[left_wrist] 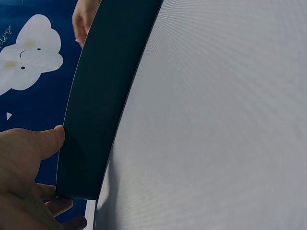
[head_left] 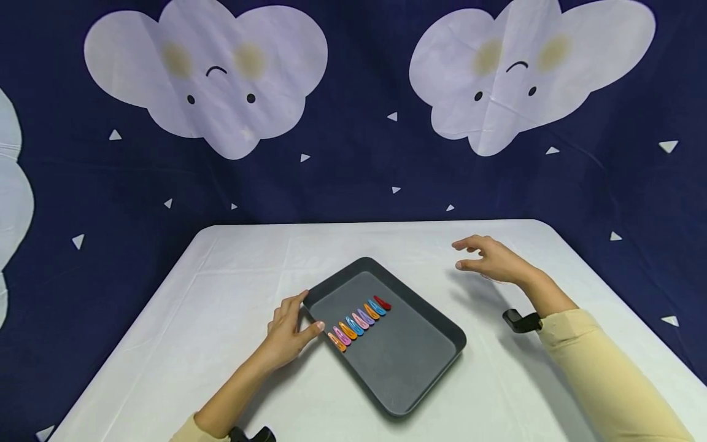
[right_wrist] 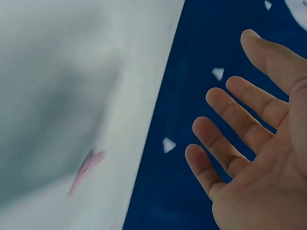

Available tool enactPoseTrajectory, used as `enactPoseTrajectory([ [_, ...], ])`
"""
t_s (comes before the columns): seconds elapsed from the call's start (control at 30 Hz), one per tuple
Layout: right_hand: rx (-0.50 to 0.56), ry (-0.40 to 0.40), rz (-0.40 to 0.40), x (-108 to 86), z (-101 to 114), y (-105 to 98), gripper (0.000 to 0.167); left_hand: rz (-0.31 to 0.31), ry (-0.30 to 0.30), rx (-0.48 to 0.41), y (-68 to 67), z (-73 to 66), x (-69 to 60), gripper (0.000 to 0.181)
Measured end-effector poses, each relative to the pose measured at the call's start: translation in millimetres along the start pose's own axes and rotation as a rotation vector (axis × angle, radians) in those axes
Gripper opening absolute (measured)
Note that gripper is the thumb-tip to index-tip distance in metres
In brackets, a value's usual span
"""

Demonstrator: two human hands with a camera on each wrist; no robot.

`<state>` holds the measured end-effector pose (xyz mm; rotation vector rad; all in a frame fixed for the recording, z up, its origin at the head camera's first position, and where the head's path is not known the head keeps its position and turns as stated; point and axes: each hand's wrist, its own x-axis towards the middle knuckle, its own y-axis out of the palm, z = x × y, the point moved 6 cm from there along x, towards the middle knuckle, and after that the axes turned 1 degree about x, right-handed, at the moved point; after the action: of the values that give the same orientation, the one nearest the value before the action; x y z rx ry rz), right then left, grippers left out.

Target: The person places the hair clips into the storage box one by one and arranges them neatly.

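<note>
A dark grey baking tray [head_left: 420, 362] lies at an angle on the white table. Inside it, several snap hair clips [head_left: 353, 325] in orange, pink, blue, purple and red form a slanting row. My left hand [head_left: 287, 334] holds the tray's left corner, thumb at the rim and fingers around the corner; the left wrist view shows the thumb [left_wrist: 53, 141] against the rim. To the right of the tray, my right hand [head_left: 497, 261] hovers over the table with spread, loosely bent fingers and nothing in it. A blurred pink hair clip [right_wrist: 87, 170] shows over the white surface in the right wrist view.
The white tablecloth [head_left: 248, 264] extends around the tray, with its rounded far edge against a dark blue cloth [head_left: 353, 172] printed with clouds and triangles. Dark wrist cameras [head_left: 521, 320] sit near the sleeve cuffs.
</note>
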<state>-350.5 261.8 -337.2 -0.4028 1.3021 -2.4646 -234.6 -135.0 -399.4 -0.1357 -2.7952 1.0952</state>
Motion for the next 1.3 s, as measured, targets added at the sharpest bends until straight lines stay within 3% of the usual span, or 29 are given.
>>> enactPoseTrajectory([
  [0.23, -0.051, 0.053, -0.02, -17.7, -34, -5, 0.05, -0.005, -0.001, -0.003, 0.5, 1.6, 1.1, 0.076],
  [0.53, -0.053, 0.15, 0.008, -34.6, -60, -3, 0.053, -0.002, -0.003, -0.005, 1.2, 1.5, 1.3, 0.075],
  [0.93, -0.037, 0.146, 0.067, -47.1, -75, 2, 0.046, -0.001, 0.001, 0.003, 0.9, 1.2, 0.6, 0.076],
  [1.3, -0.063, 0.171, 0.057, -44.6, -81, 4, 0.047, 0.001, -0.001, 0.003, 1.2, 0.8, 0.1, 0.076],
])
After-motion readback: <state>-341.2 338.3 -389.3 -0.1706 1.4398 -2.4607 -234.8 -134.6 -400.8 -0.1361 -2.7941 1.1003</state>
